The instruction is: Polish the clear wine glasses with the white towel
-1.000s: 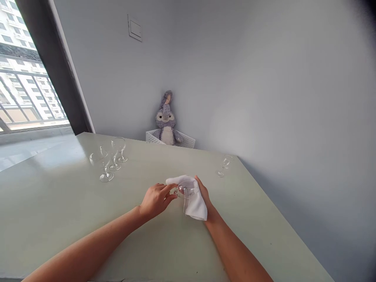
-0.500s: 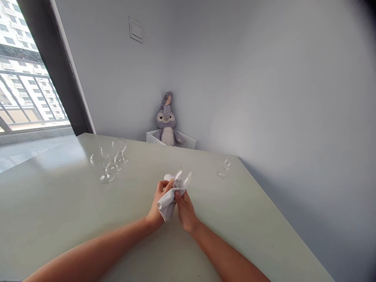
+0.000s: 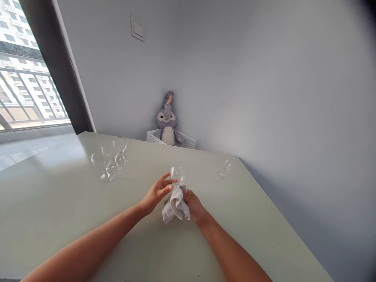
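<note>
While the right hand (image 3: 194,205) closes around a bunched white cloth (image 3: 175,206), a clear wine glass (image 3: 177,175) stands upright just above that fist, its bowl bare and its lower part hidden in the folds. The cloth lies between the right fingers (image 3: 185,194) and the glass, so the grip reaches the glass through the fabric, and that hold keeps the bowl up in the air above the counter (image 3: 58,211). The left hand (image 3: 157,192) is open and holds nothing, its left fingers (image 3: 167,182) spread and reaching toward the bowl. Their tips come just beside the glass, though whether they touch it cannot be told. Both forearms angle in from the lower corners, bringing the hands together near the middle of the counter. Farther off, three more wine glasses (image 3: 103,164) stand bunched near the far left edge, and a single small glass (image 3: 226,166) stands well apart near the right edge. Against the far wall, a stuffed rabbit (image 3: 167,123) sits in a white lattice basket (image 3: 152,138).
</note>
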`<state>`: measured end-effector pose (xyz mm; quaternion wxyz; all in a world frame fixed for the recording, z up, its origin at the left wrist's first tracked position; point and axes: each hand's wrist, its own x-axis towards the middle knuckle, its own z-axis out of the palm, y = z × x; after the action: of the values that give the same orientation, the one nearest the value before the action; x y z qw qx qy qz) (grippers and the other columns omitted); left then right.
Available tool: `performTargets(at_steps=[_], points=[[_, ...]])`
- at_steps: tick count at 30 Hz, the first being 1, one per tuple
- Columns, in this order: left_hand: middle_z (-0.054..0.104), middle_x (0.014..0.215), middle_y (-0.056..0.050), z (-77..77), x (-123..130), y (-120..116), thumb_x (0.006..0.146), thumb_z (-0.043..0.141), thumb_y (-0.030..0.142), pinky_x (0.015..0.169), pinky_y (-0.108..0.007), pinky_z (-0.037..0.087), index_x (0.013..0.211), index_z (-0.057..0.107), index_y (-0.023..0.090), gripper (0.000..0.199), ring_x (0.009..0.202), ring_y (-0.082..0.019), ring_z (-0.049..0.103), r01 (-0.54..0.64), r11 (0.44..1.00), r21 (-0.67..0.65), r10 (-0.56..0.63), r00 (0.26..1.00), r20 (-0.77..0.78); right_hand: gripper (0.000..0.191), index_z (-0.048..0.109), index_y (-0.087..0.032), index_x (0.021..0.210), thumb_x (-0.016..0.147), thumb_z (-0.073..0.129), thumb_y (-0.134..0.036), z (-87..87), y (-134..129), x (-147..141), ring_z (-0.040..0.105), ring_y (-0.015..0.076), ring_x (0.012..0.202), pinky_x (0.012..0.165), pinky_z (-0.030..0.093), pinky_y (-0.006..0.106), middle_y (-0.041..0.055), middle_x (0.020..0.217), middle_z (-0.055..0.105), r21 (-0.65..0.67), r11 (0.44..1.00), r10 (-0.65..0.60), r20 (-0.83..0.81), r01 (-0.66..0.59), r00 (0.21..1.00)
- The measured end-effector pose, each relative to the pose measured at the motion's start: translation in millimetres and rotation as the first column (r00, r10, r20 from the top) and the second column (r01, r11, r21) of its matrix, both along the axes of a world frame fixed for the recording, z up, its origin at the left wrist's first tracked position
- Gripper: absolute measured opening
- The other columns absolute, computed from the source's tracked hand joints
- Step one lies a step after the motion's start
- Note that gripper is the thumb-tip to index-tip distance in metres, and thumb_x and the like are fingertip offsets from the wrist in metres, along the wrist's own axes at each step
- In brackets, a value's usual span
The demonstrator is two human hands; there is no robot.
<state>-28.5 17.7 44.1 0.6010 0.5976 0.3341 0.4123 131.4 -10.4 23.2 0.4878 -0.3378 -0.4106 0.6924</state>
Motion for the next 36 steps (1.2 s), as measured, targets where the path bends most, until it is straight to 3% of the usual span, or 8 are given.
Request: performTargets(at_steps=[6, 9, 13, 16, 19, 24, 32, 36], points=[[0.059, 0.112, -0.015, 3.5, 4, -8, 0.070, 0.065, 0.042, 0.087, -0.037, 0.040, 0.110, 0.047, 0.015, 0.052, 0.100, -0.024, 0.056, 0.041, 0.992, -0.117, -0.029, 0.994, 0.103, 0.033, 0.056, -0.016, 0.069, 0.071, 0.061, -0.048, 3.8, -7, 1, 0.041, 0.0099, 0.053, 0.053, 0.031, 0.024, -0.0023, 0.059, 0.050, 0.055, 0.979, 0.173, 0.270, -0.194, 0.947], [0.058, 0.114, -0.015, 4.0, 8, -11, 0.067, 0.068, 0.039, 0.089, -0.036, 0.039, 0.108, 0.047, 0.017, 0.051, 0.106, -0.024, 0.053, -0.118, 0.980, -0.160, 0.130, 0.989, 0.071, 0.017, 0.057, -0.018, 0.074, 0.075, 0.059, -0.035, 7.5, -6, 4, 0.045, 0.0142, 0.061, 0.059, 0.034, 0.027, -0.0003, 0.065, 0.055, 0.349, 0.934, -0.197, 0.685, -0.078, 0.701], [0.058, 0.113, -0.014, 1.4, 13, -14, 0.068, 0.067, 0.039, 0.088, -0.038, 0.040, 0.105, 0.048, 0.017, 0.047, 0.103, -0.023, 0.055, -0.191, 0.955, -0.228, 0.232, 0.958, 0.169, 0.008, 0.060, -0.019, 0.080, 0.078, 0.052, -0.020, 9.0, -6, 5, 0.049, 0.0221, 0.077, 0.077, 0.034, 0.039, 0.0069, 0.074, 0.059, 0.721, 0.663, -0.690, 0.693, -0.202, 0.208], [0.062, 0.105, -0.012, 0.7, 17, -15, 0.070, 0.065, 0.037, 0.088, -0.039, 0.041, 0.103, 0.045, 0.017, 0.043, 0.098, -0.020, 0.058, -0.186, 0.944, -0.273, 0.269, 0.913, 0.307, 0.023, 0.059, -0.020, 0.097, 0.083, 0.042, -0.013, 11.6, -6, 6, 0.048, 0.0239, 0.087, 0.090, 0.028, 0.044, 0.0091, 0.083, 0.061, 0.805, 0.514, -0.824, 0.559, -0.296, 0.088], [0.062, 0.103, -0.010, 2.2, 17, -16, 0.069, 0.068, 0.034, 0.087, -0.038, 0.042, 0.101, 0.042, 0.019, 0.044, 0.098, -0.020, 0.058, -0.203, 0.943, -0.264, 0.287, 0.899, 0.331, 0.024, 0.059, -0.021, 0.096, 0.084, 0.041, -0.013, 13.3, -4, 8, 0.046, 0.0243, 0.089, 0.091, 0.026, 0.044, 0.0090, 0.083, 0.060, 0.817, 0.482, -0.853, 0.520, -0.315, 0.045], [0.059, 0.108, -0.010, 7.3, 13, -17, 0.064, 0.072, 0.030, 0.084, -0.037, 0.043, 0.101, 0.040, 0.021, 0.050, 0.099, -0.022, 0.057, -0.168, 0.977, -0.133, 0.202, 0.928, 0.312, 0.013, 0.060, -0.019, 0.081, 0.083, 0.047, -0.022, 9.2, 0, 13, 0.045, 0.0221, 0.078, 0.074, 0.034, 0.037, 0.0071, 0.077, 0.059, 0.771, 0.578, -0.769, 0.624, -0.265, 0.138], [0.054, 0.113, -0.008, 12.3, 6, -16, 0.065, 0.071, 0.027, 0.071, -0.030, 0.047, 0.103, 0.037, 0.025, 0.051, 0.099, -0.021, 0.056, -0.140, 0.990, 0.006, 0.131, 0.943, 0.307, 0.029, 0.061, -0.021, 0.095, 0.084, 0.045, -0.042, 6.3, 5, 20, 0.052, 0.0196, 0.082, 0.069, 0.039, 0.030, 0.0034, 0.089, 0.061, 0.554, 0.809, -0.534, 0.554, 0.196, 0.639], [0.053, 0.115, -0.009, 17.3, 5, -20, 0.066, 0.070, 0.028, 0.075, -0.032, 0.047, 0.101, 0.040, 0.023, 0.047, 0.094, -0.020, 0.057, -0.185, 0.977, 0.102, 0.152, 0.951, 0.271, 0.033, 0.062, -0.016, 0.087, 0.078, 0.052, -0.046, -2.8, 4, 9, 0.051, 0.0162, 0.067, 0.059, 0.037, 0.027, 0.0015, 0.073, 0.059, 0.292, 0.949, -0.250, 0.457, 0.122, 0.853]])
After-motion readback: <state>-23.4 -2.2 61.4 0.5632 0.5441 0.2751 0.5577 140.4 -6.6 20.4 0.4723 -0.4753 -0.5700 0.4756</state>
